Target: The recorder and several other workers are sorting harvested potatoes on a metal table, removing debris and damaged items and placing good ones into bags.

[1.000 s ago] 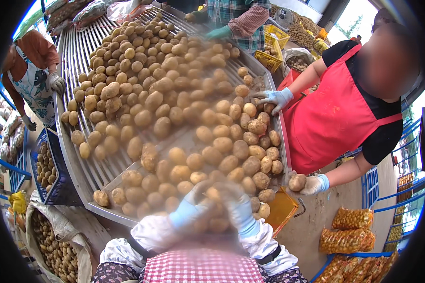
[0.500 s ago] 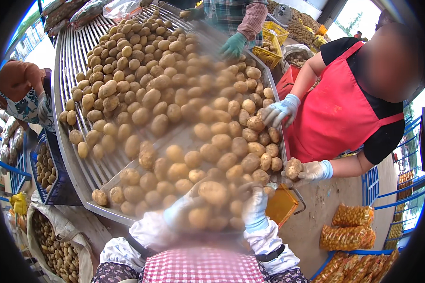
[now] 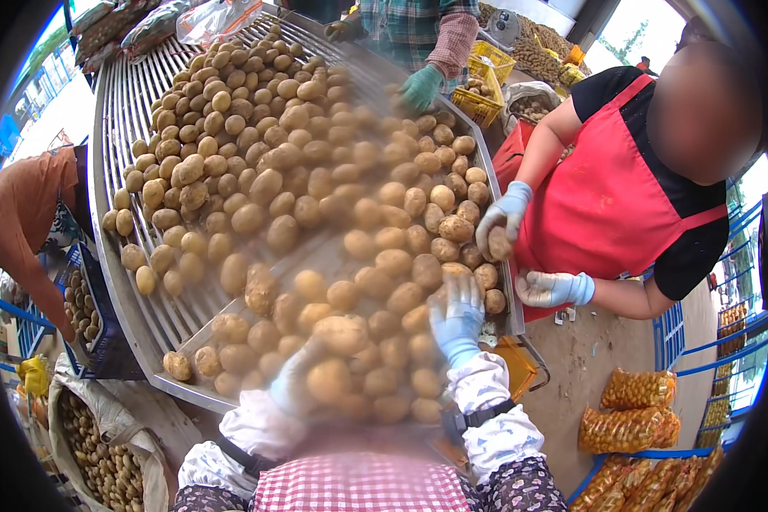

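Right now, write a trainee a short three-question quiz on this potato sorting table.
1. True or false: the right hand wears a light blue glove and lies flat on the potatoes.
2. The apron of the person across the table is: A green, B red, C white.
3. Fill in: the bags on the floor at right are made of orange ____.

Key: 1 true; 2 B; 3 mesh.

Matt potatoes [image 3: 316, 205] on ribbed metal table [image 3: 136, 111]
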The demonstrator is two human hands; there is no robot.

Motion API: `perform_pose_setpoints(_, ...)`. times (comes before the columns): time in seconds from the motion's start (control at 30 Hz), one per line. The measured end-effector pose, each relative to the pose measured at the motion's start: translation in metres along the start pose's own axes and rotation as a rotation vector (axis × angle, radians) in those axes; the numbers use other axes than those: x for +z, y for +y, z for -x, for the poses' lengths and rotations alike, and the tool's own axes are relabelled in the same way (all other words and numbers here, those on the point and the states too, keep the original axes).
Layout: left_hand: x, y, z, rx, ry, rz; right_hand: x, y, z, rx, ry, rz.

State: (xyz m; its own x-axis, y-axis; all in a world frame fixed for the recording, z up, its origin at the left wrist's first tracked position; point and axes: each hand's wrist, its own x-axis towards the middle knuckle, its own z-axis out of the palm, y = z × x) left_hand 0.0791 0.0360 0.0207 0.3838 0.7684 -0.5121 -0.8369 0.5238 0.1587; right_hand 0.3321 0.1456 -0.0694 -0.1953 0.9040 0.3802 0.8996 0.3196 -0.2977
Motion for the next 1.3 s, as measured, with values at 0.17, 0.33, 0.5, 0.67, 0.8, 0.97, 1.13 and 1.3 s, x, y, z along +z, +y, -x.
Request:
perform_pose_setpoints(0.17,-0.034,0.032,0.028,0.643,0.029,-0.797,-0.028,-0.043,0.024,-0.114,-0.304,0.052)
perform_pose_setpoints(0.33,-0.096,0.065,0.061,1.227,0.381,-1.082,-0.022,0.006,0.009,-0.226,-0.15,-0.203)
perform_pose_setpoints(0.5,-0.149,0.067,0.087,1.399,0.827,-1.516,0.008,-0.041,0.0,-0.104,-0.205,0.141)
perform_pose_setpoints(0.67,-0.152,0.064,0.091,1.533,0.885,-1.715,-0.03,-0.033,0.024,-0.236,-0.399,-0.033)
perform_pose_setpoints(0.8,-0.152,0.061,0.087,1.53,0.837,-1.688,-0.01,-0.022,-0.03,-0.185,-0.028,-0.128)
perform_pose_setpoints(0.97,-0.156,0.063,0.082,1.591,0.849,-1.735,0.022,-0.061,-0.091,-0.124,-0.358,0.076)
perform_pose_setpoints(1.13,-0.162,0.062,0.086,1.503,0.891,-1.682,0.012,-0.058,-0.111,-0.123,-0.69,0.173)
perform_pose_setpoints(1.3,-0.155,0.065,0.082,1.496,0.879,-1.68,0.008,-0.043,-0.104,0.093,-0.815,-0.035)
